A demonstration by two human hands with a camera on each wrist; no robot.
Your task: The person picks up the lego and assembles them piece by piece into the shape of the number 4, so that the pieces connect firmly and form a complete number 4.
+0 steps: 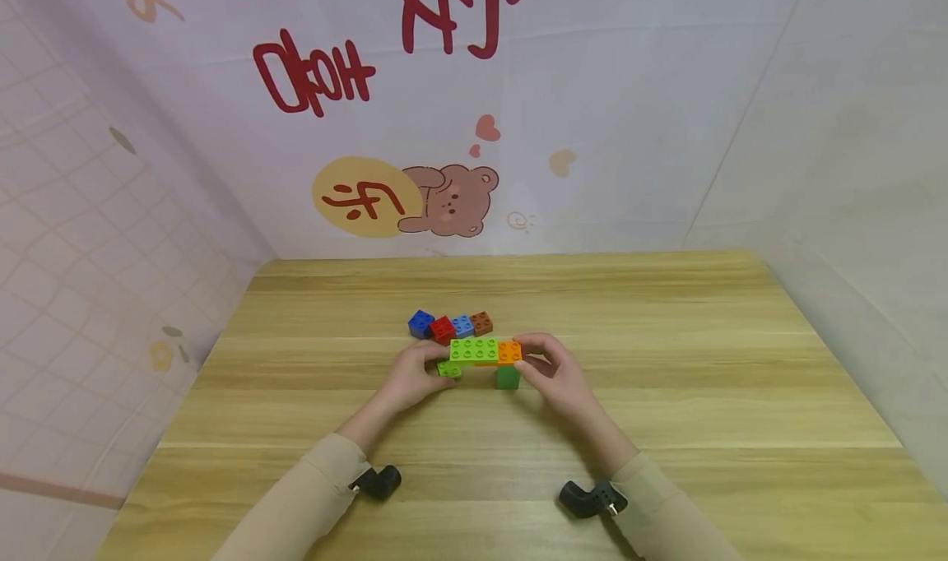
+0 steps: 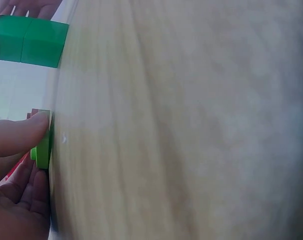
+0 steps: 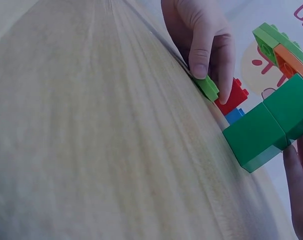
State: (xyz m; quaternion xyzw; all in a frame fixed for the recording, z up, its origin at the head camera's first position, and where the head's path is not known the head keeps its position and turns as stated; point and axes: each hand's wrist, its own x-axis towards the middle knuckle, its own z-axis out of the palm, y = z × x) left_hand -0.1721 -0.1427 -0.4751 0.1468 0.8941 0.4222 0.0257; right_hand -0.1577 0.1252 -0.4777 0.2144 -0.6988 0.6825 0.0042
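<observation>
Between thumb and fingers my left hand (image 1: 415, 377) pinches a flat light green brick (image 3: 207, 88) low at the tabletop. My right hand (image 1: 561, 377) holds the upper right end of a small brick structure, thumb in front and fingers behind. Two dark green bricks (image 3: 261, 127), one on the other, form its upright. On top lie an orange brick (image 1: 509, 352) and a long light green brick (image 1: 474, 350), which juts out leftward over the pinched brick. In the left wrist view, my left thumb (image 2: 21, 134) covers part of the pinched brick.
Behind the structure a row of loose bricks sits on the wooden table (image 1: 474, 470): dark blue (image 1: 420, 324), red (image 1: 443, 329), light blue (image 1: 462, 325) and brown (image 1: 481, 323). A white printed cloth (image 1: 607, 117) hangs along the table's back edge.
</observation>
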